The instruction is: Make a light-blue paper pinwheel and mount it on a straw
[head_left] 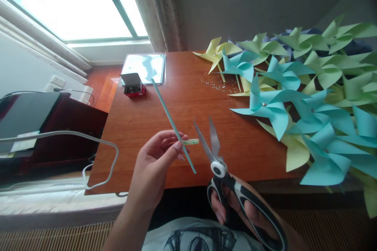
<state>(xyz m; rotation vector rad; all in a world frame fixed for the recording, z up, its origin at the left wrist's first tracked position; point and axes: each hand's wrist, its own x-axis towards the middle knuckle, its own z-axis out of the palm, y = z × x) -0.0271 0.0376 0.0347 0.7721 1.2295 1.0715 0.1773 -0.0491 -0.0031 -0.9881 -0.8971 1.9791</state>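
Observation:
My left hand (154, 160) pinches a long thin teal paper stick (169, 115) together with a short pale green strip (191, 141) that pokes out to the right. My right hand (235, 210) grips black-and-white scissors (224, 172) by the handles, blades apart, tips pointing up toward the strip's end. Both hands hover over the near edge of the wooden table (165, 102).
A big pile of teal and yellow-green paper pinwheels (303, 94) covers the table's right side. Small scraps (216, 84) lie near them. A small red box (133, 85) and a glossy sheet (145, 67) sit at the far left. A white cable (97, 157) loops left of the table.

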